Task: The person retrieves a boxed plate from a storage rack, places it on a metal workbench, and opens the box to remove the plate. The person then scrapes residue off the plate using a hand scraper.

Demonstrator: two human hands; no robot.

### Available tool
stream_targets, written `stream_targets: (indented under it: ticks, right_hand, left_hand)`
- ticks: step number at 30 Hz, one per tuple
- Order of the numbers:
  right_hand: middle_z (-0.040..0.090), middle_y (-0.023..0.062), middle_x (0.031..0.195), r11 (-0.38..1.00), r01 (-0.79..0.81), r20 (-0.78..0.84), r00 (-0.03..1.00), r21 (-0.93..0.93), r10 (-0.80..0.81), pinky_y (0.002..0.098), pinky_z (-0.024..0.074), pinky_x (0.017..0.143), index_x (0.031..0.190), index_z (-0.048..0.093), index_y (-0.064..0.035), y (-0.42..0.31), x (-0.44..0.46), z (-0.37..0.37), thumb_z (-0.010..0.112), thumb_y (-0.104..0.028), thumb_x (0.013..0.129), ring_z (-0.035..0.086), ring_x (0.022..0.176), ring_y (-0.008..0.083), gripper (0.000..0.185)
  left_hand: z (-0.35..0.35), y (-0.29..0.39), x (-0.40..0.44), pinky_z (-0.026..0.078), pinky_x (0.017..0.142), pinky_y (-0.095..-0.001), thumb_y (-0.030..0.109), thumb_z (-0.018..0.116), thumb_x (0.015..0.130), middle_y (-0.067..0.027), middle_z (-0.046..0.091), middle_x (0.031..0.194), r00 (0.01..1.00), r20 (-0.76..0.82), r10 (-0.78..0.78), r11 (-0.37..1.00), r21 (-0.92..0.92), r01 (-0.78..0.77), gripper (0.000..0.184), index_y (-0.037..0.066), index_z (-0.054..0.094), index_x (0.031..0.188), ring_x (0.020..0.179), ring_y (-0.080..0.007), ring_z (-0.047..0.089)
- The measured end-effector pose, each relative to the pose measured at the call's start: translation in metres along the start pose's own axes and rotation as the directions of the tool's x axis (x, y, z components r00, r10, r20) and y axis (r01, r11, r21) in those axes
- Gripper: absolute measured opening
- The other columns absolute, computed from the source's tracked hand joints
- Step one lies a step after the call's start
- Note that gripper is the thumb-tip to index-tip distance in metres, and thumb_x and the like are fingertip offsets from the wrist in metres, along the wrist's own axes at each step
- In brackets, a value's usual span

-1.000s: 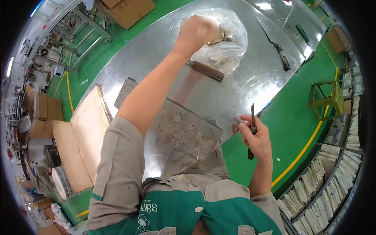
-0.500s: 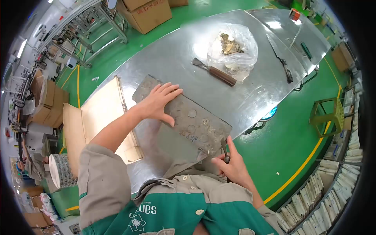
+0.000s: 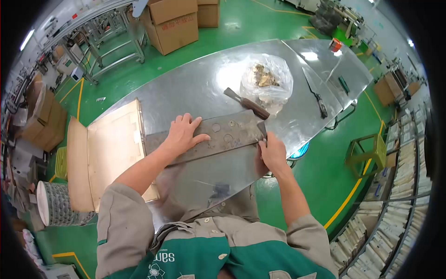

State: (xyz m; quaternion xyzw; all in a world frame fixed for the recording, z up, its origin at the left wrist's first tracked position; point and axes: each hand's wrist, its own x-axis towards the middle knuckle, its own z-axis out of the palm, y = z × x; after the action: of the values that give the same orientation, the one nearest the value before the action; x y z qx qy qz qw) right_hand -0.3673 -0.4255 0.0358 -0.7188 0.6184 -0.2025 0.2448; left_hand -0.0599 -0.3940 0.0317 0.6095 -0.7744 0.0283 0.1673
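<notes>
A long grey metal plate [image 3: 227, 135] with round marks, crusty residue and handwritten characters lies on the steel table. My left hand [image 3: 182, 136] rests on its left part, thumb apart from the fingers, fingertips reaching to the far edge. At the plate's right end, my right hand [image 3: 273, 152] is closed round a small scraper [image 3: 262, 128]; its blade shows beside the plate's end, while the fingers hide most of the handle. Just beyond the plate lies a wooden-handled scraper [image 3: 253, 107]. Behind that sits a clear plastic bag [image 3: 274, 88] with brownish scraps in it.
An open cardboard box [image 3: 116, 139] lies at the table's left. Farther right on the steel table [image 3: 186, 83] are a long black-handled knife [image 3: 320, 104], a green tool [image 3: 344, 85] and an orange tape roll [image 3: 335, 45]. A green stool [image 3: 367, 156] stands right of the table.
The plate has turned, its right end swinging away from me to lie nearly crosswise. My right hand has moved forward with the scraper; my left stays on the plate. The view has shifted too.
</notes>
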Motion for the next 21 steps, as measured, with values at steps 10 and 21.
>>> stream_targets:
  ticks: [10, 21]
  right_hand:
    - [0.058, 0.0138, 0.063, 0.922, -0.021, 0.27, 0.959, 0.388, -0.092, 0.0361, 0.0514, 0.037, 0.093, 0.052, 0.0055, -0.064, 0.078, 0.019, 0.055, -0.007, 0.087, 0.062, 0.046, 0.0249, 0.015]
    - [0.06, 0.0229, 0.105, 0.808, 0.553, 0.251, 0.768, 0.205, -0.589, 0.0433, 0.0461, 0.085, 0.103, 0.06, 0.0035, -0.129, 0.117, 0.102, 0.066, -0.022, 0.075, 0.058, 0.097, 0.0373, 0.039]
  left_hand:
    - [-0.038, 0.014, -0.037, 0.049, 0.073, -0.0452, 0.041, 0.062, 0.085, -0.0199, 0.053, 0.1, 0.95, 0.235, -0.208, 0.944, -0.206, 0.257, 0.059, 0.016, 0.043, 0.136, 0.086, -0.0401, 0.059]
    - [-0.024, 0.031, -0.09, 0.047, 0.082, -0.0471, 0.037, 0.068, 0.078, -0.0266, 0.056, 0.11, 0.907, 0.234, -0.349, 0.823, -0.385, 0.417, 0.081, -0.006, 0.03, 0.135, 0.101, -0.0422, 0.056]
